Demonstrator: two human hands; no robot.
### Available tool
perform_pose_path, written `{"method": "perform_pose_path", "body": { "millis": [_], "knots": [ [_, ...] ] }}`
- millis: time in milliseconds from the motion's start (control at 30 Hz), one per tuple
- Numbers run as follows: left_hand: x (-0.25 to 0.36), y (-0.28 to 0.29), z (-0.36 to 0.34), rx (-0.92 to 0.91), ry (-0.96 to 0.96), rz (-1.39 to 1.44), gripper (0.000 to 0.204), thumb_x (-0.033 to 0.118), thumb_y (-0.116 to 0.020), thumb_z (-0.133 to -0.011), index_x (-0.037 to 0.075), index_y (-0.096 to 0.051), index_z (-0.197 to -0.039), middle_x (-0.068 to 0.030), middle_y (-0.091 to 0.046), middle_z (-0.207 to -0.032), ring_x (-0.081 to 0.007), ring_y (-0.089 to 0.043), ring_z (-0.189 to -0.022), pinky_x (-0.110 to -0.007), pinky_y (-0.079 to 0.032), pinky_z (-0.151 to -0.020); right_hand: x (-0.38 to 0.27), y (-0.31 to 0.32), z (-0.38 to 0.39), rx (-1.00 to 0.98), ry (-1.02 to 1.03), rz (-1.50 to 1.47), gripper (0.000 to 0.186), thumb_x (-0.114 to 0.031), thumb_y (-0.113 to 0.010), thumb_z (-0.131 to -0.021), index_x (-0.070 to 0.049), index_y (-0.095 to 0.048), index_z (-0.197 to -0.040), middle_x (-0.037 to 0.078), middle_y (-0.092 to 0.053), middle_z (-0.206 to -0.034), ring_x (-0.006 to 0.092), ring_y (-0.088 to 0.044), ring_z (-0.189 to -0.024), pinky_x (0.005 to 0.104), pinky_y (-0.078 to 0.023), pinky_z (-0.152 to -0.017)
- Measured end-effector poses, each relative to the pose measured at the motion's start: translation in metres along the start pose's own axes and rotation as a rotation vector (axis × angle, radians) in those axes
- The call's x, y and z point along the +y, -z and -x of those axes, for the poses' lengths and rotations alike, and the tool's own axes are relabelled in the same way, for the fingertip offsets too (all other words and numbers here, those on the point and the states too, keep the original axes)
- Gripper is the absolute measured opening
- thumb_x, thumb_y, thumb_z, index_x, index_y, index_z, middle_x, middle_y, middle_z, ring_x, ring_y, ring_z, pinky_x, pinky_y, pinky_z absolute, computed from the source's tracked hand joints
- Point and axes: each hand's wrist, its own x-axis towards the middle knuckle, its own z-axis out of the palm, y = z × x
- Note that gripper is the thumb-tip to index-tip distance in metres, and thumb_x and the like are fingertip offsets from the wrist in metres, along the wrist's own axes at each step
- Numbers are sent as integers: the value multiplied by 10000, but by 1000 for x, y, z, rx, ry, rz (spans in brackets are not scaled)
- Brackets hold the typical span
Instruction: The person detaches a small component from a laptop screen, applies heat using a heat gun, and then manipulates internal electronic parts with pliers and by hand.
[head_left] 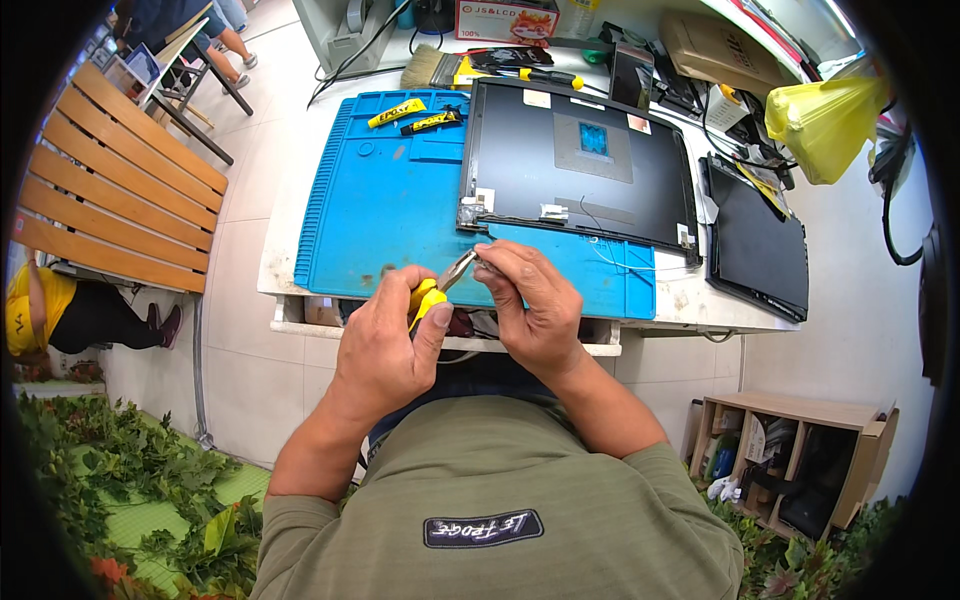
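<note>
My left hand is closed round the yellow handles of a pair of pliers, whose metal jaws point up and to the right. At the jaws' tip, the fingers of my right hand pinch a small metal piece, mostly hidden by the fingertips. Just beyond both hands lies a dark laptop screen lid, its inner side up, with a bare corner near my right fingertips. It rests on a blue work mat. A thin white cable trails from the lid's near edge.
Two small glue tubes, one yellow and one black, lie on the mat. A black laptop part sits at the right. Behind are a brush, a screwdriver and a box. A yellow bag hangs at right.
</note>
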Motion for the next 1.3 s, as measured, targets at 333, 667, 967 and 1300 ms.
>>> {"method": "perform_pose_path", "body": {
  "millis": [333, 667, 967, 1300],
  "knots": [
    [-5, 0, 0, 27, -54, 23, 362, 303, -701, -1115, -30, -636, -1244, -215, -721, -973, -401, -753, -820, -438, -599, -728, -5, 5, 0, -62, -230, -275, 158, -4, -731, -1064, 36, -759, -1214, 153, -768, -1062, 197, -762, -834, 330, -650, -727],
    [-13, 7, 1, -21, -91, 61, 368, 322, -709, -1112, -18, -650, -1238, -197, -721, -991, -379, -741, -813, -414, -595, -725, 7, 19, -5, -228, -720, -989, 300, -208, -657, -1163, 76, -752, -1164, 143, -772, -1013, 175, -763, -814, 340, -667, -675],
    [-31, 19, -14, -24, 6, -29, 389, 331, -693, -1118, -8, -673, -1308, -215, -727, -1095, -407, -739, -955, -461, -585, -858, 18, 11, -1, -165, -889, -952, 325, -223, -649, -1169, 73, -746, -1260, 161, -779, -1086, 180, -758, -835, 350, -679, -738],
    [-68, 28, -54, 223, -55, -282, 376, 300, -739, -1098, 7, -733, -1335, -141, -775, -1219, -291, -730, -1126, -417, -592, -952, -5, -4, -7, -101, -494, -322, 333, 18, -673, -1090, 29, -731, -1418, 223, -760, -1321, 235, -785, -1029, 367, -662, -895]
  ]
}}
